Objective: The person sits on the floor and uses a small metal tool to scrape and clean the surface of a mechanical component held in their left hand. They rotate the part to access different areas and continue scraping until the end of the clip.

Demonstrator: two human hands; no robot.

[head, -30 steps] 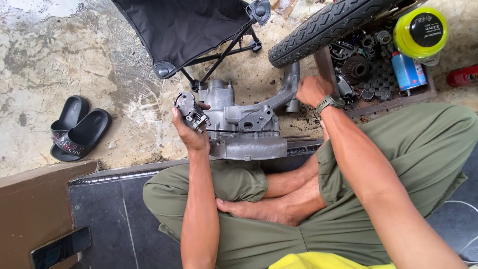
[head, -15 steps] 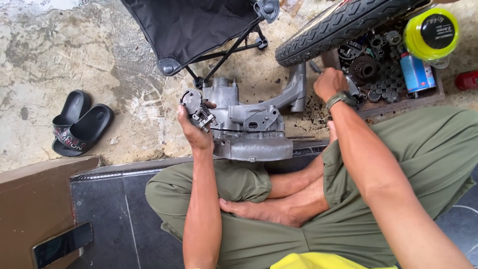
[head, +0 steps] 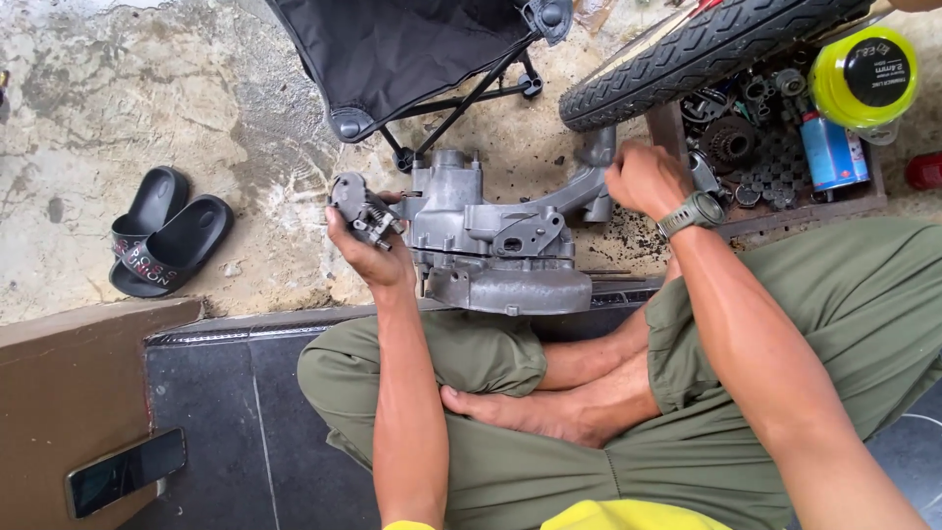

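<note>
Grey metal engine casing (head: 496, 250) rests on the concrete floor (head: 118, 108), directly in front of the seated person's crossed legs, at the edge of a dark mat (head: 226, 412). Left hand (head: 368, 250) grasps a small geared metal part (head: 361, 208), held against the casing's left end. Right hand (head: 643, 180) is clenched at the casing's right arm, near its upper end; what it grips, if anything, cannot be told. A watch (head: 695, 213) sits on that wrist. Beyond the right hand, a shallow tray (head: 805, 208) holds gears, sockets, a blue can (head: 832, 149) and a yellow-green spool (head: 863, 79). A tyre (head: 706, 49) overlaps the tray's far side. A black folding chair (head: 412, 49) stands behind the casing. Black sandals (head: 167, 236) lie well apart at the left. A phone (head: 126, 471) lies on a brown board (head: 59, 412) beside the mat.
</note>
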